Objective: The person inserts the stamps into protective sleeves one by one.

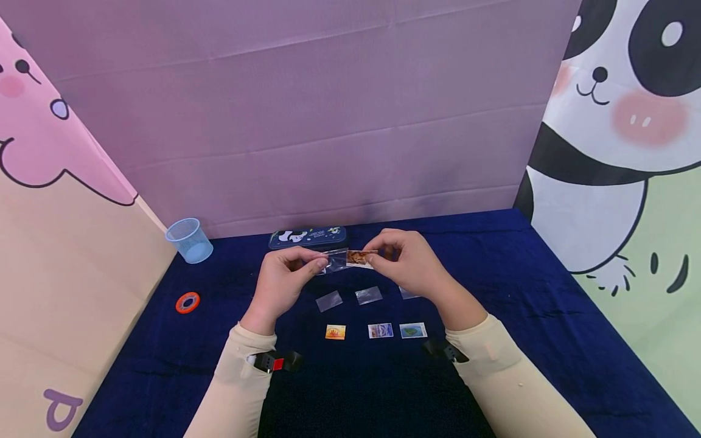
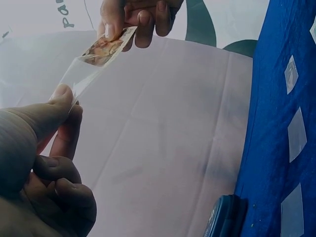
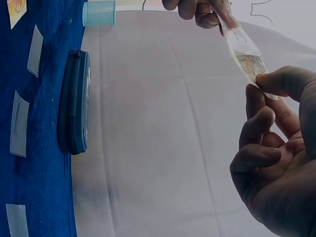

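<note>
My left hand (image 1: 282, 281) pinches one end of a small clear plastic sleeve (image 1: 336, 260) between thumb and forefinger. Opposite it, my right hand (image 1: 409, 263) pinches a small brown picture card (image 1: 357, 258) with a pale border. In the left wrist view, the near end of the card (image 2: 101, 52) sits inside the mouth of the sleeve (image 2: 80, 74). Both are held up above the blue cloth. Below the hands lie three more clear sleeves (image 1: 329, 301), the right one partly hidden by my right hand. Nearer to me are three picture cards (image 1: 380, 330) in a row.
Behind the hands a dark blue pencil case (image 1: 308, 237) with a panda print lies against the back curtain. At the left stand a light blue mesh cup (image 1: 190, 241) and, nearer, an orange ring-shaped roll (image 1: 188, 302). Printed curtains border the table on both sides.
</note>
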The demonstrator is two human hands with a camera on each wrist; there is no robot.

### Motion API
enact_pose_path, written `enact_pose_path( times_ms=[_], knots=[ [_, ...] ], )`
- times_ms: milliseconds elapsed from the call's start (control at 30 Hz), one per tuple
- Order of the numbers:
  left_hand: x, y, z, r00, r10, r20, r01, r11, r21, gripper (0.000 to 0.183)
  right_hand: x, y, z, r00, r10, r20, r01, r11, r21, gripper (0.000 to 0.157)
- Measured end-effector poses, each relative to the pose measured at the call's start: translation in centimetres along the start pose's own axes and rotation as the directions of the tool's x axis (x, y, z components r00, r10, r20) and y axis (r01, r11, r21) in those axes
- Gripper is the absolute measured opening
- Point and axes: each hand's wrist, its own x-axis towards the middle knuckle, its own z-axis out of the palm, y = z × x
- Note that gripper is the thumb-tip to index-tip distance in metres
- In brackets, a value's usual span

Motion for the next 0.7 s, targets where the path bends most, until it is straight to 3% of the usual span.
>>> enact_pose_path(
  times_ms=[700],
  knots=[
    [-0.11, -0.06, 0.03, 1.000, -0.010, -0.014, 0.009, 1.000, -0.016, 0.007, -0.01, -0.05, -0.07, 1.000, 0.008, 0.005, -0.008, 1.000, -0.010, 0.010]
  ],
)
